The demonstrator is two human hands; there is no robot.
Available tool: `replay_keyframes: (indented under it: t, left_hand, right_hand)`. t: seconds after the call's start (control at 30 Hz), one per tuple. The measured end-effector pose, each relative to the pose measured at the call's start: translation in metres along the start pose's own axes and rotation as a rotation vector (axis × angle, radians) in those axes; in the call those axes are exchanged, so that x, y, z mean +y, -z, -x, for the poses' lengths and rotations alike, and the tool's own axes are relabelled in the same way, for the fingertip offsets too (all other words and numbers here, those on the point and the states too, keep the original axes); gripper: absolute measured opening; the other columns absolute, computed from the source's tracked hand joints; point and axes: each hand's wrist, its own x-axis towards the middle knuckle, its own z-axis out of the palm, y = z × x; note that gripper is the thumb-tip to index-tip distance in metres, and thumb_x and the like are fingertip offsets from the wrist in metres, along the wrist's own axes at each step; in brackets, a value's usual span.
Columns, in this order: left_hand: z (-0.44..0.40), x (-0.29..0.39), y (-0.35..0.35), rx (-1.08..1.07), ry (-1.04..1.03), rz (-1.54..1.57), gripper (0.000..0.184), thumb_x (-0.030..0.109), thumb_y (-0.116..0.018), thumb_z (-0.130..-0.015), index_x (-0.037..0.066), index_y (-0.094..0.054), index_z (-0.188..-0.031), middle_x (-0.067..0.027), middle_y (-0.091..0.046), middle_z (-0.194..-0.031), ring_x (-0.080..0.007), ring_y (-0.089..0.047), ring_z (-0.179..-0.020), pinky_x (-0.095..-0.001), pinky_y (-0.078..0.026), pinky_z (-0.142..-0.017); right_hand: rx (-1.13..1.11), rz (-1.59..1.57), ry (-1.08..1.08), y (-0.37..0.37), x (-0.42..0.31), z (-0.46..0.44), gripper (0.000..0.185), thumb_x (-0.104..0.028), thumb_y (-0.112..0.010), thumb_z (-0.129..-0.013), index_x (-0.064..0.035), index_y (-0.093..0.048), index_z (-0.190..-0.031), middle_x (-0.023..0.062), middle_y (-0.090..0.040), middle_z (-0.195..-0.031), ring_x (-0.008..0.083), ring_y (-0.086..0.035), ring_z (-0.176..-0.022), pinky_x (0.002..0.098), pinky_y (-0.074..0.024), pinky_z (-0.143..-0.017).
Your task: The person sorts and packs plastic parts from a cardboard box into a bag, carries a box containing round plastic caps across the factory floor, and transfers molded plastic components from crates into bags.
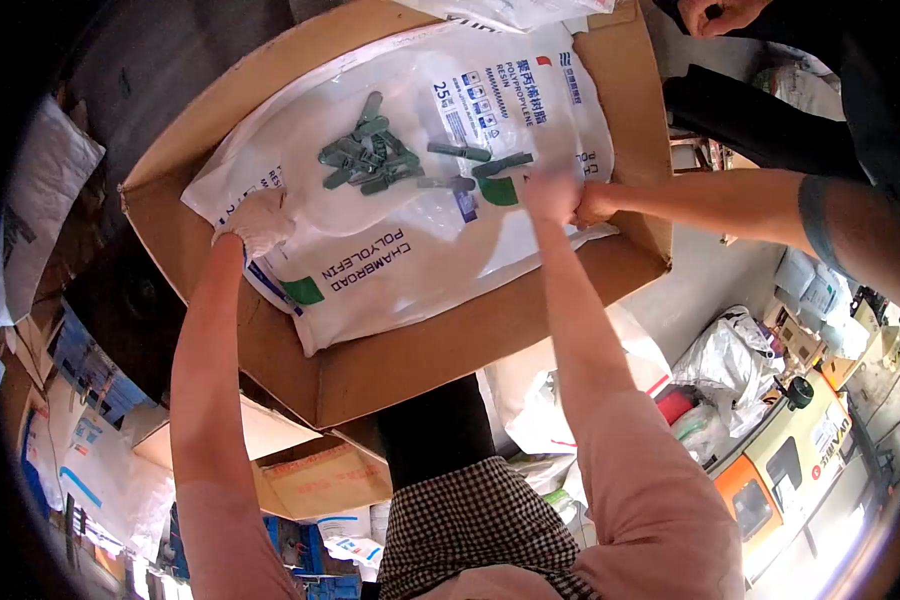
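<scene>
My left hand (259,222), in a pale glove, is at the left side of a white printed polypropylene resin bag (410,265). Its fingers look curled in, and what lies between them cannot be made out. Motion blurs my right hand (553,196), which is over the bag's right part, close beside a co-worker's hand (596,203). A small heap of dark green plastic pieces (370,155) lies on the white plastic near the middle. Between the heap and my right hand are several loose green pieces (503,164). The white bag sits in an open cardboard box (450,350).
A co-worker's arm (710,200) reaches over the box's right wall. Another hand (722,14) shows at the top right. To the lower right stands a yellow and orange machine (770,490), with a crumpled clear plastic bag (735,350) nearby. Cardboard (325,480) sits below the box.
</scene>
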Motion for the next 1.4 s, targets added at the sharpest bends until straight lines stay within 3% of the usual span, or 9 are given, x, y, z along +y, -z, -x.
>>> replay_keyframes:
  t: [0.13,0.27,0.43,0.53,0.77,0.87,0.93,1.13,1.4]
  left_hand:
    - [0.011,0.011,-0.009,-0.026,-0.032,0.027,0.037,0.028,-0.049,-0.081,0.001,-0.06,-0.105,-0.0225,-0.061,-0.104,-0.039,-0.057,-0.098,-0.0405,-0.045,-0.086]
    - [0.014,0.024,-0.015,0.024,-0.033,0.027,0.039,0.03,-0.046,-0.083,0.002,-0.059,-0.106,-0.0231,-0.06,-0.105,-0.0384,-0.057,-0.099,-0.0404,-0.045,-0.086]
    - [0.01,0.02,-0.022,-0.02,-0.085,0.061,0.036,0.028,-0.047,-0.082,0.002,-0.06,-0.104,-0.0225,-0.061,-0.103,-0.0389,-0.057,-0.099,-0.0411,-0.044,-0.086]
    - [0.005,0.022,-0.038,-0.029,-0.074,0.02,0.033,0.025,-0.049,-0.079,0.004,-0.061,-0.101,-0.0228,-0.061,-0.102,-0.039,-0.057,-0.098,-0.0414,-0.045,-0.085]
    - [0.002,0.007,-0.082,-0.082,-0.066,0.202,0.03,0.016,-0.054,-0.073,0.006,-0.062,-0.1,-0.0212,-0.063,-0.097,-0.0379,-0.059,-0.093,-0.0398,-0.047,-0.08]
    - [0.001,0.004,-0.096,0.048,-0.137,0.188,0.032,0.016,-0.056,-0.071,0.006,-0.061,-0.101,-0.0201,-0.065,-0.093,-0.0364,-0.061,-0.089,-0.0378,-0.048,-0.077]
    - [0.009,0.003,-0.095,0.006,-0.112,0.41,0.032,0.018,-0.058,-0.072,0.006,-0.061,-0.102,-0.0181,-0.066,-0.089,-0.0319,-0.063,-0.084,-0.0352,-0.048,-0.077]
    - [0.023,0.008,-0.094,0.057,-0.077,0.466,0.036,0.02,-0.061,-0.073,0.006,-0.061,-0.106,-0.0141,-0.066,-0.086,-0.0217,-0.061,-0.076,-0.0301,-0.047,-0.077]
    - [0.14,0.072,-0.022,0.067,-0.032,0.65,0.035,0.019,-0.061,-0.075,0.004,-0.061,-0.105,-0.0054,-0.063,-0.08,-0.013,-0.056,-0.073,-0.0286,-0.047,-0.069]
  right_hand:
    - [-0.309,0.017,-0.178,-0.018,0.005,0.014,0.072,-0.041,-0.052,-0.087,-0.0083,-0.018,-0.142,0.0352,-0.025,-0.136,0.0501,-0.022,-0.129,0.0583,-0.0286,-0.101]
    - [-0.334,-0.073,-0.345,-0.018,-0.032,0.016,0.072,-0.045,-0.046,-0.09,-0.0086,-0.015,-0.144,0.0369,-0.014,-0.14,0.0582,-0.012,-0.128,0.0593,-0.0221,-0.104]
    - [-0.223,-0.217,-0.169,-0.034,-0.05,0.035,0.072,-0.045,-0.048,-0.089,-0.0083,-0.018,-0.143,0.0286,-0.018,-0.144,0.0546,-0.015,-0.13,0.0581,-0.0212,-0.106]
    - [-0.276,-0.106,0.176,-0.041,-0.074,0.062,0.071,-0.042,-0.05,-0.089,-0.0078,-0.019,-0.143,0.0265,-0.022,-0.143,0.0493,-0.018,-0.132,0.0534,-0.0225,-0.107]
    - [-0.411,-0.637,0.382,0.015,-0.093,0.068,0.062,-0.019,-0.062,-0.083,-0.0059,-0.032,-0.135,0.0271,-0.032,-0.136,0.0414,-0.035,-0.126,0.0402,-0.0328,-0.104]
    - [-0.196,-0.453,0.128,0.009,-0.04,0.055,0.062,-0.014,-0.065,-0.078,-0.0062,-0.034,-0.131,0.0255,-0.04,-0.127,0.0405,-0.042,-0.118,0.0432,-0.0368,-0.1]
    - [-0.634,-0.035,0.167,0.004,-0.023,0.069,0.059,-0.01,-0.065,-0.074,-0.0069,-0.037,-0.126,0.0238,-0.043,-0.117,0.0401,-0.047,-0.11,0.046,-0.0427,-0.092]
    - [-0.563,-0.02,0.287,-0.001,-0.051,0.088,0.054,-0.007,-0.06,-0.077,-0.0083,-0.037,-0.126,0.0227,-0.048,-0.11,0.0387,-0.052,-0.102,0.0454,-0.0481,-0.082]
    - [-0.362,-0.254,0.56,0.17,-0.142,0.066,0.055,-0.016,-0.066,-0.08,-0.0025,-0.044,-0.128,0.0176,-0.054,-0.106,0.036,-0.055,-0.094,0.0418,-0.0482,-0.08]
